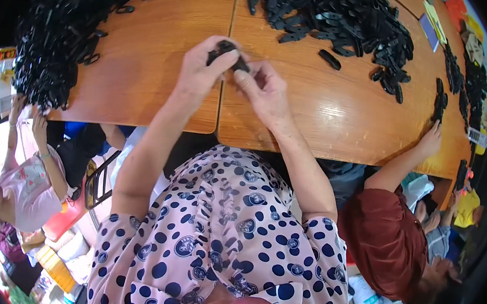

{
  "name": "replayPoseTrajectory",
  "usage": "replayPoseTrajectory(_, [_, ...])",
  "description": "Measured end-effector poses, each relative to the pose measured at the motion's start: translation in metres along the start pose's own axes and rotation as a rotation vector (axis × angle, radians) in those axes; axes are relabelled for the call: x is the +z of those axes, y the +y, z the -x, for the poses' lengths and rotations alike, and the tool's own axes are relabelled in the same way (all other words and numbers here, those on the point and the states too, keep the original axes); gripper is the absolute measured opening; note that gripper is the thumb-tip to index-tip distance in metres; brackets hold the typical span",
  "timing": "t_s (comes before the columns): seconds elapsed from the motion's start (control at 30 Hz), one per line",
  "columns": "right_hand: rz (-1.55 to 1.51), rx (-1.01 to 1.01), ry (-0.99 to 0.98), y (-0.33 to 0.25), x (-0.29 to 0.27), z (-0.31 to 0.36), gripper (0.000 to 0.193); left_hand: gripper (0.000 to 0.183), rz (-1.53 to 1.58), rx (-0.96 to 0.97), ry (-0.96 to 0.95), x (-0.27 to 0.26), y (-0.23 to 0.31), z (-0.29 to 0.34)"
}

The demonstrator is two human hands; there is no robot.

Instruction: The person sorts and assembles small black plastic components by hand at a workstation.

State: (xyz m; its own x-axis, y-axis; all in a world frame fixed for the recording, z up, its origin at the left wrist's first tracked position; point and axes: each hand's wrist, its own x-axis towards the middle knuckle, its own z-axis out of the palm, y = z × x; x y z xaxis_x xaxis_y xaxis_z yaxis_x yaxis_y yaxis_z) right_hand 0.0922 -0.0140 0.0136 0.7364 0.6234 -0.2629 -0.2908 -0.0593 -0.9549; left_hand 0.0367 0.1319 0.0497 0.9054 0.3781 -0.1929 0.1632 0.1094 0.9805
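Note:
Above the wooden table (pixel 159 56) my two hands meet close to its seam. My left hand (pixel 199 65) is closed on a small black plastic piece (pixel 225 47), its thumb pressed along the near side. From the other side, my right hand (pixel 268 93) pinches the dark end of what it shares with the left, thumb and fingers bent. Whether this is one part or two joined together I cannot tell, as the fingers cover much of it. A single oblong black piece (pixel 329 59) lies on the tabletop to the right of my hands.
Heaps of black plastic pieces lie at the left (pixel 49 34) and at the far right (pixel 338 20). A person in a dark red top (pixel 384 242) reaches to a stacked row of pieces (pixel 439 100). Another person in a pale shirt (pixel 31 190) handles the left heap.

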Motion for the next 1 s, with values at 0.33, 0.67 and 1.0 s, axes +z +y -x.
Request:
replayPoseTrajectory(0.33, [1.527, -0.462, 0.306, -0.052, -0.127, -0.015, 0.028, 0.026, -1.266, 0.648, -0.05, -0.07, 0.021, -0.06])
replayPoseTrajectory(0.67, [0.584, -0.417, 0.289, -0.042, -0.089, -0.013, 0.023, 0.026, -1.509, 1.037, 0.105, -0.067, 0.017, -0.123])
replayPoseTrajectory(1.0, [0.131, -0.708, 0.445, -0.037, 0.003, -0.008, 0.016, 0.008, 0.201, 0.167, 0.02, 0.034, 0.01, -0.014])
